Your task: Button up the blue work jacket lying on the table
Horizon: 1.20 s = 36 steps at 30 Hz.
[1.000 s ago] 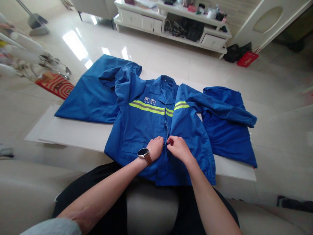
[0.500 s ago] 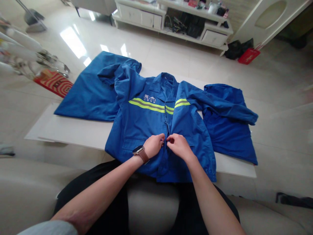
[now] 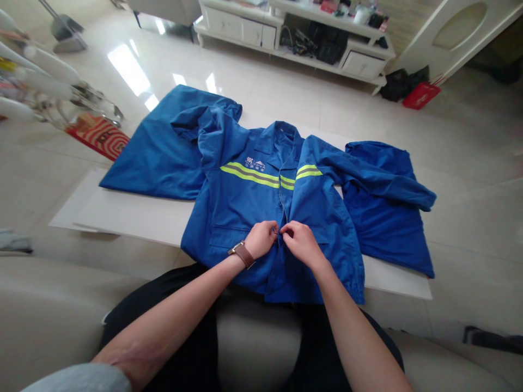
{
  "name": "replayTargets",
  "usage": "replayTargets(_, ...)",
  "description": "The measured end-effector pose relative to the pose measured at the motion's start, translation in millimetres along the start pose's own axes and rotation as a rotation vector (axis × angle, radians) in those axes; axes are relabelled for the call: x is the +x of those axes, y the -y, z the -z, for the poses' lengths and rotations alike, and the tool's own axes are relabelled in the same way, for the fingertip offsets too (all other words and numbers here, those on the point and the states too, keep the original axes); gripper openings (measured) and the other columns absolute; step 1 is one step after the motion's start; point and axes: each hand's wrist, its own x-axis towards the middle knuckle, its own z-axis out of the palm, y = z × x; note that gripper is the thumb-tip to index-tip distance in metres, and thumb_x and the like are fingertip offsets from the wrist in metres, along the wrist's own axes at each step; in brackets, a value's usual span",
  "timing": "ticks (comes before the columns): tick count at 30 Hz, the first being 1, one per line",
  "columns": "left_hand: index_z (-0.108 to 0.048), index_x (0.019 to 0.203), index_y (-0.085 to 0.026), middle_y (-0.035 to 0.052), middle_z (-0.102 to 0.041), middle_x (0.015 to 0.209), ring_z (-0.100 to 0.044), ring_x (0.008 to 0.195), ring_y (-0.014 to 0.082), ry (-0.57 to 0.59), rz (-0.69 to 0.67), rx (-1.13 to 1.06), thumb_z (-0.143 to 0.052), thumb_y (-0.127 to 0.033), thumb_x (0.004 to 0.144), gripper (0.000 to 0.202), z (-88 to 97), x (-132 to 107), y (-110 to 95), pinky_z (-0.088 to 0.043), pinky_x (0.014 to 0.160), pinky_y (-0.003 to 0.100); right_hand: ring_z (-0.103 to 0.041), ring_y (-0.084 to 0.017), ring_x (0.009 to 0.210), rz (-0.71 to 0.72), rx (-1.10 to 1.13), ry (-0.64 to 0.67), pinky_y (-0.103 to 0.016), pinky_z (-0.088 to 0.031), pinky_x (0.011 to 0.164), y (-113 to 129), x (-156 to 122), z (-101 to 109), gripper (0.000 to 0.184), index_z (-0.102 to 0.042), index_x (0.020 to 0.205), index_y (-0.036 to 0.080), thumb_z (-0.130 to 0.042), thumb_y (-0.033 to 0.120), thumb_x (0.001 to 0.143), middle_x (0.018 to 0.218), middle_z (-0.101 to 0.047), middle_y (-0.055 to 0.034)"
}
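Note:
A blue work jacket (image 3: pixel 241 207) with a yellow-green reflective band across the chest lies front side up, its collar away from me. My left hand (image 3: pixel 263 239), with a brown-strapped watch on the wrist, pinches one edge of the front opening below the band. Just to its right, my right hand (image 3: pixel 301 242) pinches the other edge, thumb and forefinger together. The fingertips of both hands nearly meet at the placket. Any button between them is too small to make out. The jacket's sleeves stretch out to both sides.
Folded blue garments (image 3: pixel 159 147) lie left of the jacket, and another blue folded garment (image 3: pixel 388 218) lies to the right. All rest on a low white table (image 3: pixel 134 223). A red patterned bag (image 3: pixel 98 136) hangs at left. A white TV cabinet (image 3: pixel 241 27) stands beyond.
The view has shifted slightly, so everything sits a little further right. Both hands stay at the jacket's front edges, with fingertips a bit closer together.

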Motion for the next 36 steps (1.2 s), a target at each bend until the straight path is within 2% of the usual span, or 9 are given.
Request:
replayTargets(7, -0.069, 0.079, -0.017, -0.0013, -0.067, 0.064, -0.056, 0.060, 0.0119, 0.037, 0.089, -0.186, -0.056, -0.011, 0.073, 0.015, -1.0, 4, 4, -0.036, 0.057, 0.023, -0.062, -0.017, 0.079, -0.024, 0.042, -0.002, -0.027, -0.044, 0.073, 1, 1, 1, 0.017, -0.073, 0.084, 0.019, -0.062, 0.007, 0.079, 0.089, -0.073, -0.0033)
replayTargets(10, -0.070, 0.077, -0.016, 0.0004, -0.069, 0.066, -0.059, 0.062, 0.0127, 0.062, 0.166, -0.318, -0.059, -0.024, 0.078, 0.013, -4.0, 7, 6, -0.038, 0.055, 0.022, -0.063, -0.018, 0.081, -0.016, 0.050, -0.003, -0.028, -0.044, 0.075, 1, 1, 1, 0.017, -0.073, 0.083, 0.018, -0.063, 0.005, 0.078, 0.088, -0.073, -0.0036)
replayTargets(13, -0.068, 0.074, -0.016, 0.0012, -0.068, 0.065, -0.061, 0.063, 0.0139, 0.059, 0.171, -0.422, -0.065, -0.036, 0.079, 0.021, -7.7, 8, 9, -0.041, 0.057, 0.022, -0.063, -0.018, 0.082, -0.009, 0.057, -0.008, -0.029, -0.044, 0.076, 1, 1, 1, 0.016, -0.073, 0.083, 0.017, -0.064, 0.006, 0.078, 0.087, -0.072, -0.0042)
replayTargets(22, -0.064, 0.070, -0.015, -0.0016, -0.061, 0.060, -0.054, 0.058, 0.0113, -0.053, 0.191, -0.518, -0.061, -0.022, 0.075, 0.010, -19.6, 14, 16, -0.035, 0.053, 0.022, -0.061, -0.017, 0.076, -0.010, 0.063, -0.027, -0.029, -0.045, 0.073, 0, 0, 5, 0.011, -0.073, 0.084, 0.019, -0.066, 0.012, 0.079, 0.084, -0.069, -0.0021)
replayTargets(30, -0.061, 0.073, -0.016, -0.0033, -0.059, 0.057, -0.052, 0.054, 0.0099, -0.082, 0.225, -0.560, -0.061, -0.016, 0.075, 0.003, -21.3, 12, 14, -0.032, 0.051, 0.022, -0.059, -0.016, 0.075, -0.008, 0.034, -0.036, -0.029, -0.043, 0.072, -1, 1, 3, 0.010, -0.072, 0.084, 0.019, -0.067, 0.013, 0.078, 0.082, -0.067, -0.0005)
replayTargets(36, -0.052, 0.079, -0.019, -0.0073, -0.055, 0.054, -0.049, 0.049, 0.0083, -0.101, 0.228, -0.695, -0.060, -0.008, 0.075, 0.015, -20.7, 12, 12, -0.032, 0.050, 0.020, -0.058, -0.015, 0.074, 0.012, 0.015, -0.036, -0.028, -0.042, 0.072, 0, 0, 4, 0.008, -0.071, 0.083, 0.019, -0.067, 0.013, 0.080, 0.082, -0.065, -0.0002)
